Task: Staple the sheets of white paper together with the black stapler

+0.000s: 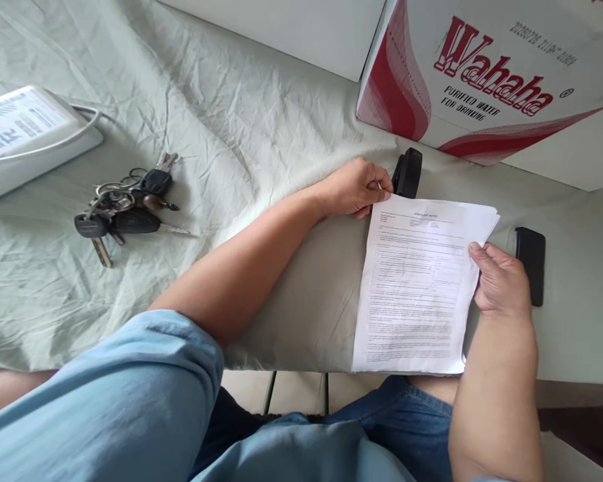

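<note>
A small stack of printed paper sheets (416, 288) lies at the front edge of the cloth-covered table, text side up. My left hand (359, 187) pinches the stack's top left corner between thumb and fingers. On the right edge, my right hand (502, 278) is closed, its thumb on top and its fingers mostly hidden underneath. The sheets' upper right corners are slightly fanned. Just beyond my left fingertips stands a black stapler-like object (409, 173), partly hidden by the paper. A flat black rectangular object (531, 264), like a phone, lies right beside my right hand.
A bunch of keys (125, 207) rests on the wrinkled pale green cloth (261, 120) at left. Farther left is a white box (35, 140) with a label and a cable. A Wahaha water carton (482, 73) stands at the back right, beside another white box (291, 30).
</note>
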Tool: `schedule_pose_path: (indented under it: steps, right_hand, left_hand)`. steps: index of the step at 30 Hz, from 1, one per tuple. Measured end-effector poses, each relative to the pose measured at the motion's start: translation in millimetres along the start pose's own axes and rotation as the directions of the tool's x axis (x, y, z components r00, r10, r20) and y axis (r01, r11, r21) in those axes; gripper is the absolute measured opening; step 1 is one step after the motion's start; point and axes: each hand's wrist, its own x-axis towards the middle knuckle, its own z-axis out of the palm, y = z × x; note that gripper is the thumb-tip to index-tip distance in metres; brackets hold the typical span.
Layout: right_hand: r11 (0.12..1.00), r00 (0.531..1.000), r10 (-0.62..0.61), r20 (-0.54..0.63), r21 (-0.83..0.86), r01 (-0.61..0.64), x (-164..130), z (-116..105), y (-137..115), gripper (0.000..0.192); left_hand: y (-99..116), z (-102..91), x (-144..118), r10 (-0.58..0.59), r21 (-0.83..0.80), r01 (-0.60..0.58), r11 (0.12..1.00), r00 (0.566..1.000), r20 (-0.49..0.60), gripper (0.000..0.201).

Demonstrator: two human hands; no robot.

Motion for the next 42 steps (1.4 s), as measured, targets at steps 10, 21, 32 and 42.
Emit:
schedule_pose_path:
  steps: [10,21,32,42]
  right_hand:
    - [0.979,0.978,0.192,0.081,-0.083,-0.185,0,-5,-2,0.057]
    - [0.97,0.969,0.234,0.072,-0.079,-0.229,-3,-5,-4,0.052]
    - [0.977,0.979,0.205,-0.01,-0.053,-0.205,-2,-2,-5,0.051]
    - [1.0,0.995,0.029,-0.091,0.013,-0.028,4,7,7,0.066]
  left_hand:
    - [12,12.9,6,-0.016,0.211,0.032,0.977,0.997,-0.08,0.031]
    - [-17,26.3,13,0.149,0.283,-0.072,0.956,0.954,-0.26,0.028]
    - [-11,27.9,11,0.107,0.276,-0.028,0.961,0.955,-0.277,0.028]
    - [-15,29.4,15,0.156,0.413,-0.042,0.91,0.957,-0.246,0.034]
